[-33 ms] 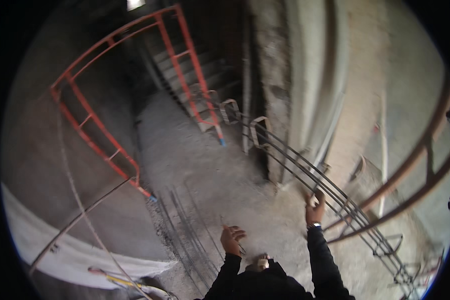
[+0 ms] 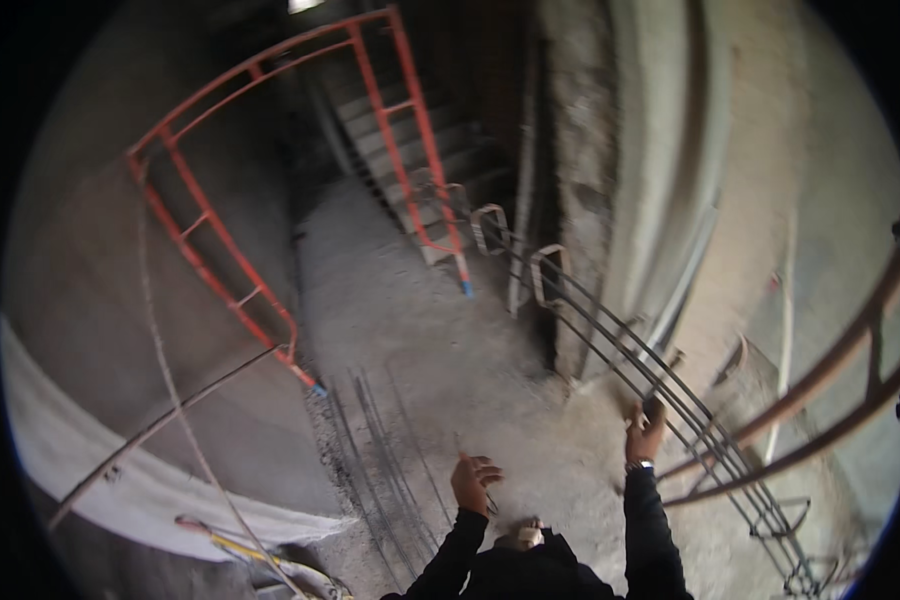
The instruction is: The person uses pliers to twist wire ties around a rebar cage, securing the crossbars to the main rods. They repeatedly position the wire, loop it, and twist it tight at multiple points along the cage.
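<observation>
At my right, a long cage of dark steel rebar (image 2: pixel 621 345) runs from the stairs side down to the lower right, with bent stirrups (image 2: pixel 548 275) around its far part. My right hand (image 2: pixel 647 440) is at the cage's near side. Its thumb and fingers curl around something dark, too blurred to name. My left hand (image 2: pixel 473 486) hovers over the floor in front of my body, its fingers curled. A thin, wire-like piece shows by its fingers, but what they hold is unclear.
An orange scaffold frame (image 2: pixel 198 222) with blue feet stands ahead on the left. Loose bars (image 2: pixel 382 455) lie on the concrete floor (image 2: pixel 400 320). Stairs (image 2: pixel 410 150) rise at the back. Brown curved metal rails (image 2: pixel 820 395) stand at the right. A rope (image 2: pixel 165 365) hangs at the left.
My view has swung slightly, so the scaffold frame and the far cage end sit further right. Both hands keep nearly the same places, the right still at the rebar cage.
</observation>
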Action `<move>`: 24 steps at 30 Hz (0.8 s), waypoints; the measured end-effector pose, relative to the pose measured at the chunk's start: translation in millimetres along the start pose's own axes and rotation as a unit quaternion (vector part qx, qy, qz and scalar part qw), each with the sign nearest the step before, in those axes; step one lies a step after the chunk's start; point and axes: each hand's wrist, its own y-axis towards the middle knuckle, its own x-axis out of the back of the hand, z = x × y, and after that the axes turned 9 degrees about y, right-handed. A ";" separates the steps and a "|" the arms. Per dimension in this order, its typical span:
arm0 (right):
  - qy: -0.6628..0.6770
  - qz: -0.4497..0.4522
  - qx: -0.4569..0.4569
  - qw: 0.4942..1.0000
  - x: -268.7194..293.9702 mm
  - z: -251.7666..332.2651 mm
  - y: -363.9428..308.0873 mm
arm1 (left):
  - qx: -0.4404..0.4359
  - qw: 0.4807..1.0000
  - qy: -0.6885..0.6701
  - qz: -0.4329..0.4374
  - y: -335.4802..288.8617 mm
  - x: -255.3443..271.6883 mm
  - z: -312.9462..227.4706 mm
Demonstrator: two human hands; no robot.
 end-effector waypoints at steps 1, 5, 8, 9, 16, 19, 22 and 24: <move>0.058 -0.035 0.009 0.998 -11.6 -5.5 2.3 | -0.001 1.000 0.013 0.027 8.5 6.2 -1.2; -0.081 -0.108 0.078 0.988 -24.1 -2.3 -2.0 | 0.034 0.995 0.052 0.081 41.0 19.1 -3.5; -0.118 -0.135 0.102 0.978 -33.4 31.2 -1.3 | 0.031 0.989 0.085 0.119 62.9 13.4 0.3; -0.117 -0.129 0.112 0.978 -32.3 47.5 2.0 | 0.026 0.987 0.091 0.127 64.4 10.8 4.4; -0.120 -0.081 0.236 0.961 -1.3 194.9 48.0 | 0.018 0.985 0.091 0.148 31.6 -39.4 -0.4; -0.091 -0.050 0.301 0.948 19.5 231.4 28.9 | -0.213 0.959 -0.009 0.189 15.6 -74.9 -48.4; 0.135 -0.018 0.173 0.976 26.9 236.9 -20.4 | -0.280 0.942 0.041 0.180 -5.2 -103.5 -104.5; 0.222 0.047 0.179 0.957 41.9 234.5 -56.5 | -0.376 0.895 0.034 0.237 -21.9 -119.3 -127.6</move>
